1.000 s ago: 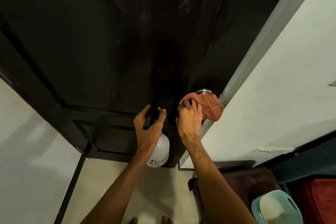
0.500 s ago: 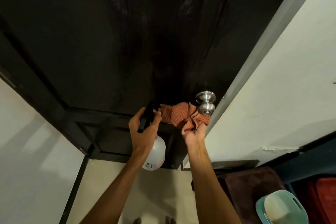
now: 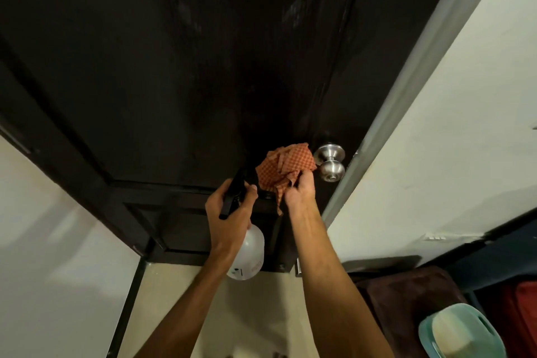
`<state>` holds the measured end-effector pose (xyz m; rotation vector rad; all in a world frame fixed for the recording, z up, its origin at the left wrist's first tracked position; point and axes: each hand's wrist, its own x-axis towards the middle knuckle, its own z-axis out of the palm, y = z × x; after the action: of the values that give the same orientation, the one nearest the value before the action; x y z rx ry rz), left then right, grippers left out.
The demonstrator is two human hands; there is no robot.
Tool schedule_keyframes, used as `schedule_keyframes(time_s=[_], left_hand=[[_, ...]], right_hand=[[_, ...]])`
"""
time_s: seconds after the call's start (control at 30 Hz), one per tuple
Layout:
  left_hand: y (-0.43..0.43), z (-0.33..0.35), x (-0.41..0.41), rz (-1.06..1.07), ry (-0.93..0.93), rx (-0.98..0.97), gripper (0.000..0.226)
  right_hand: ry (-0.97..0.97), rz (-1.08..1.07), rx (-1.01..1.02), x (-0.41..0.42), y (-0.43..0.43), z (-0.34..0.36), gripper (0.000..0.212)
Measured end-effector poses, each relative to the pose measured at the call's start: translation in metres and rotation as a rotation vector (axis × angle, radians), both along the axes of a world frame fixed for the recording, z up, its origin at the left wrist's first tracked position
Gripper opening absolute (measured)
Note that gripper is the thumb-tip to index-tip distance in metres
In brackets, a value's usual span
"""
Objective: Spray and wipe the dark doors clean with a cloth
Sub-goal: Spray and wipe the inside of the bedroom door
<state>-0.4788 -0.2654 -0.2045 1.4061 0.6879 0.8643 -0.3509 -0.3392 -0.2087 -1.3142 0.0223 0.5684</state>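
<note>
A dark panelled door fills the upper view, with faint pale streaks high on it. My left hand grips the black trigger head of a white spray bottle, whose body hangs below my wrist. My right hand holds a bunched orange checked cloth against the door, just left of the silver door knob. The two hands are close together at the rail between the door panels.
A grey door frame runs up the right, with a white wall beyond it. Lower right, a teal basin sits beside a dark brown surface and something red. Pale floor lies below the door.
The cloth came off the knob, which now shows bare. My right hand slid it left and down, then back up beside the knob. The left hand and bottle barely moved.
</note>
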Motion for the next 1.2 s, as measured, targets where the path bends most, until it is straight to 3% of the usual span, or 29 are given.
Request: schedule_keyframes(time_s=[0.07, 0.13, 0.2, 0.27, 0.37, 0.47, 0.53, 0.63, 0.77, 0.83, 0.9, 1.03, 1.1, 1.2], left_hand=[[0.002, 0.001, -0.001, -0.001, 0.006, 0.003, 0.024], [0.002, 0.003, -0.001, -0.001, 0.0, 0.006, 0.018], [0.003, 0.006, -0.001, 0.004, -0.008, 0.008, 0.013], [0.005, 0.009, -0.002, 0.01, -0.011, 0.0, 0.014], [0.003, 0.005, 0.0, -0.01, -0.013, -0.01, 0.025], [-0.003, 0.005, 0.005, -0.028, -0.018, -0.022, 0.021], [-0.006, 0.006, 0.009, -0.042, -0.009, -0.03, 0.017], [-0.013, 0.009, 0.016, -0.072, -0.017, -0.037, 0.015], [-0.015, 0.011, 0.027, -0.093, -0.026, -0.014, 0.012], [-0.016, 0.013, 0.033, -0.085, -0.025, -0.021, 0.01], [-0.019, 0.015, 0.038, -0.089, -0.026, -0.016, 0.01], [-0.025, 0.02, 0.045, -0.107, -0.037, -0.005, 0.013], [-0.027, 0.021, 0.047, -0.116, -0.041, 0.01, 0.012], [-0.03, 0.02, 0.049, -0.12, -0.042, 0.011, 0.009]], right_hand=[[0.281, -0.155, 0.048, 0.016, 0.009, 0.0, 0.038], [0.388, -0.297, 0.13, 0.022, 0.012, -0.01, 0.036], [0.48, -0.309, 0.261, 0.012, -0.007, -0.007, 0.033], [0.474, -0.32, 0.387, 0.013, -0.024, -0.013, 0.03], [0.52, -0.394, 0.418, 0.03, -0.033, -0.014, 0.03], [0.509, -0.522, 0.394, 0.056, -0.038, -0.005, 0.02], [0.358, -0.668, 0.435, 0.066, -0.042, 0.007, 0.018], [-0.024, -0.818, 0.169, 0.062, -0.034, 0.022, 0.012], [-0.609, -0.633, -0.112, 0.049, -0.021, 0.022, 0.033], [-0.795, -0.505, -0.197, 0.049, -0.019, 0.016, 0.031], [-0.905, -0.454, -0.335, 0.049, -0.02, 0.009, 0.03], [-1.048, -0.369, -0.674, 0.041, -0.027, -0.015, 0.053], [-0.993, -0.361, -0.624, 0.041, -0.027, -0.015, 0.055], [-0.924, -0.407, -0.445, 0.054, -0.027, 0.008, 0.042]])
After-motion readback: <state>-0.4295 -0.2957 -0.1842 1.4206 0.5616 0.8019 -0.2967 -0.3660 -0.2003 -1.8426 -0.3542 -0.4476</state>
